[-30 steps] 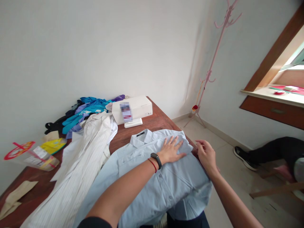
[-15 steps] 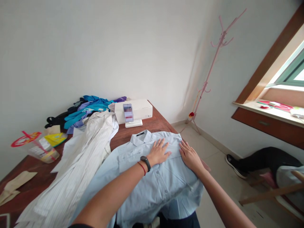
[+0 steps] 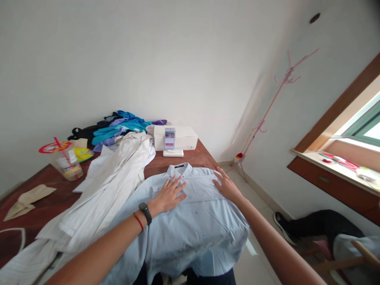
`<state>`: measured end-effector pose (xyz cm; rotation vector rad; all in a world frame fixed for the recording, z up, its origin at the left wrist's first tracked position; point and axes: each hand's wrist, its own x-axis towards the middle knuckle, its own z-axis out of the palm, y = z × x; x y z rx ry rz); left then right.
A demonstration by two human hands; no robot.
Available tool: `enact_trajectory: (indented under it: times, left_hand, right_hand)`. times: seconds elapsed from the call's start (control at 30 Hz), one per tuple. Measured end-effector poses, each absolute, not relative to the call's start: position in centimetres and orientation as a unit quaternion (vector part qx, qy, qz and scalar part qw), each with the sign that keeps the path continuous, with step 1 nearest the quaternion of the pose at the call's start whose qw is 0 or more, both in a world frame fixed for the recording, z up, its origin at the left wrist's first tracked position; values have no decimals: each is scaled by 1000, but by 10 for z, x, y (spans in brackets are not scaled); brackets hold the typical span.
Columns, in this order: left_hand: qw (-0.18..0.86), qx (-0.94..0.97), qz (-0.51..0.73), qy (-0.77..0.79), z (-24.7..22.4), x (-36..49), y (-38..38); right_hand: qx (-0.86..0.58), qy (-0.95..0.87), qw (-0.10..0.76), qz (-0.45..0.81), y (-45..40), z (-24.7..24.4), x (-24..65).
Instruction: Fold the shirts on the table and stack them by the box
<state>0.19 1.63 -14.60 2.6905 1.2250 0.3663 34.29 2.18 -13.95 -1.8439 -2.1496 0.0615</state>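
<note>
A light blue button-up shirt (image 3: 196, 221) lies front side up on the table, its collar towards the wall and its lower part draped over the near edge. My left hand (image 3: 168, 194) rests flat on the left side of its chest, fingers spread. On the shirt's right shoulder lies my right hand (image 3: 228, 185), its fingers stretched out near the table's right edge. Neither hand grips the cloth. Left of the blue shirt lies a white striped shirt (image 3: 118, 174), stretched along the table.
Behind are a white box (image 3: 190, 138), a phone on a stand (image 3: 173, 153) and a heap of clothes (image 3: 118, 128). A plastic cup with a straw (image 3: 67, 164) stands on the wooden table (image 3: 26, 198). A pink coat rack (image 3: 271, 105) and a person's leg (image 3: 311, 225) are right.
My left hand has slid left across the shirt's chest, away from my right hand, which stays at the right shoulder. The camera view has shifted a little.
</note>
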Motion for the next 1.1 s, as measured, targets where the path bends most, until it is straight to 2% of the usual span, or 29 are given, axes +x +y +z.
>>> enact_trajectory:
  times: [0.13,0.23,0.5,0.77,1.1]
  left_hand:
    - [82,900,123,410,-152,-2,21]
    - [70,893,136,422,-159,-7,20]
    - [86,885,162,429,-167,-8,23]
    - [141,890,115,418,-164,-11,30]
    - [135,892,95,421,-159,-15,30]
  right_hand:
    - [-692,-711,82,98,47,-154,334]
    - [-728,-678,54,87,52,-174,336]
    - [-755,-653,33,51,53,-187,335]
    - [-764,-643,24,53,53,-187,335]
    - [-763,-644,16,49,51,-183,333]
